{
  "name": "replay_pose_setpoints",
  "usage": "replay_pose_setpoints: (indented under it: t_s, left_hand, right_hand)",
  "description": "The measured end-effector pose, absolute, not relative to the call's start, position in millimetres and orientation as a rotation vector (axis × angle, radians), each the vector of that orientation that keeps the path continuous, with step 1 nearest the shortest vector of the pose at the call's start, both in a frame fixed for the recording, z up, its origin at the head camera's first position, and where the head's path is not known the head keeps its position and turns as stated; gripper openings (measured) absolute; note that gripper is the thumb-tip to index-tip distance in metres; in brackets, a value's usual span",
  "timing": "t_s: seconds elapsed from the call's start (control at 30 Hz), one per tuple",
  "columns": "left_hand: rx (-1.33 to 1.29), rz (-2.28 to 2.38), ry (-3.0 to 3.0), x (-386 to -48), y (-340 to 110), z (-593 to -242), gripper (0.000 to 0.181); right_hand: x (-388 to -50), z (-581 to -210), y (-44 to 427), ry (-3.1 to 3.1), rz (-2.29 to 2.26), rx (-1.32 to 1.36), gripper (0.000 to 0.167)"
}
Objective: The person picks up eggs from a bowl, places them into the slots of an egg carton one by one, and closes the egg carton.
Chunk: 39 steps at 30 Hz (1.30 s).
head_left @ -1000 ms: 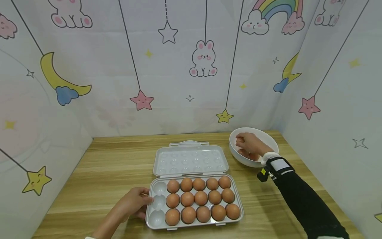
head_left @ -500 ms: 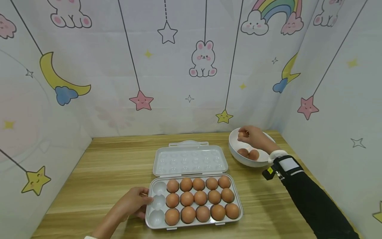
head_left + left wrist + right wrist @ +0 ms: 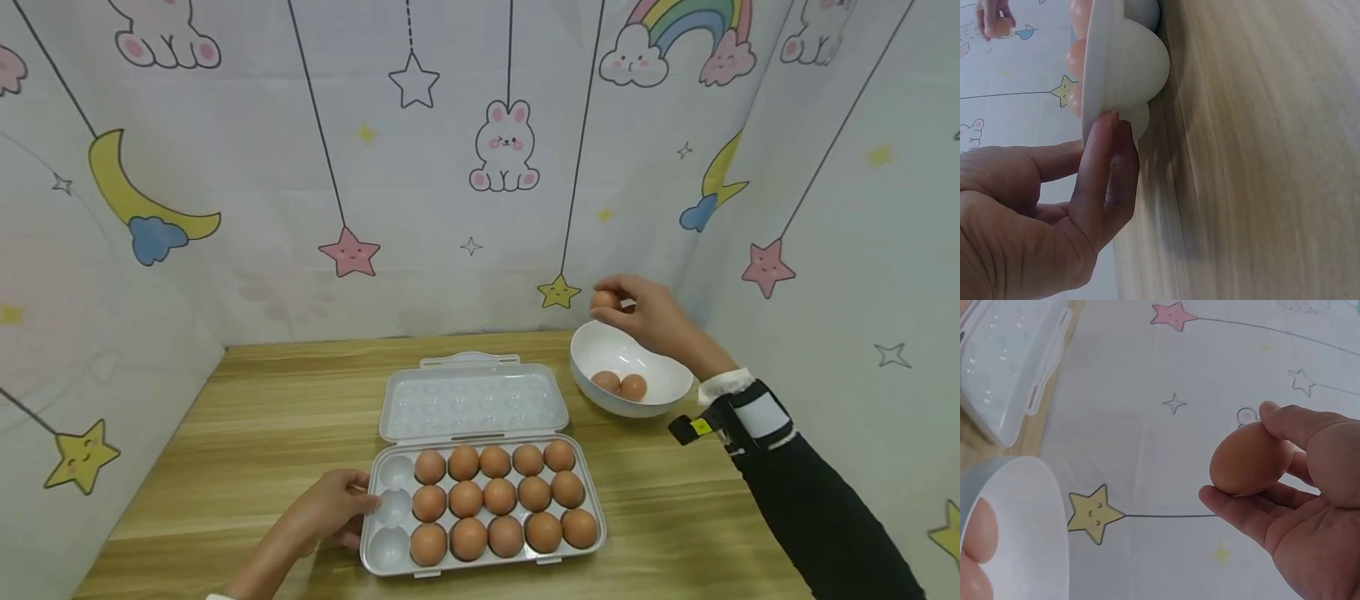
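Observation:
Above the white bowl (image 3: 630, 358), my right hand (image 3: 647, 312) pinches a brown egg (image 3: 1249, 461) between thumb and fingers. Two more brown eggs (image 3: 619, 386) lie at the bottom of that bowl. On the table an egg carton (image 3: 390, 546) stands unfolded, its clear lid (image 3: 474, 402) laid back behind it. Brown eggs (image 3: 498, 496) fill every column of the carton except the leftmost, whose three cups hold nothing. My left hand (image 3: 327, 511) grips the carton's left rim, thumb on top and fingers beneath, as the left wrist view (image 3: 1094, 175) shows.
The wooden table (image 3: 285, 408) is bounded by a patterned cloth backdrop (image 3: 420, 183) at the back and both sides. The bowl stands at the back right, close to the lid's right edge. A wrist camera (image 3: 693, 427) is strapped to my right forearm.
My right hand has taken an egg from the bowl and lifted it up above the rim. Two eggs are now seen in the bowl. The left hand keeps its grip on the carton.

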<state>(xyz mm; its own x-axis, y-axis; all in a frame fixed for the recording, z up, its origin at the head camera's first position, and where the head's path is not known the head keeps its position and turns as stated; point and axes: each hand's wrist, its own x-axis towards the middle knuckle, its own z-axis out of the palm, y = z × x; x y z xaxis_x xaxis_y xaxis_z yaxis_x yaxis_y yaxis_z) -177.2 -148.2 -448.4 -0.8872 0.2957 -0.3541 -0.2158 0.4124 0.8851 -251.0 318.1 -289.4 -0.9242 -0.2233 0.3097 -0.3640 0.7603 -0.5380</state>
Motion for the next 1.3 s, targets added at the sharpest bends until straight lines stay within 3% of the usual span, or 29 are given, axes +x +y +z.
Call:
replay_pose_setpoints:
  t_s: [0.6, 1.3]
  left_hand:
    - [0.113, 1.508, 2.193, -175, -152, -449, 0.032]
    - [0.102, 1.517, 2.198, -175, -150, -450, 0.031]
  right_hand:
    - [-197, -269, 229, -2.394, 1.058, 0.907, 0.034]
    - [-194, -290, 159, -2.439, 1.228, 1.282, 0.034]
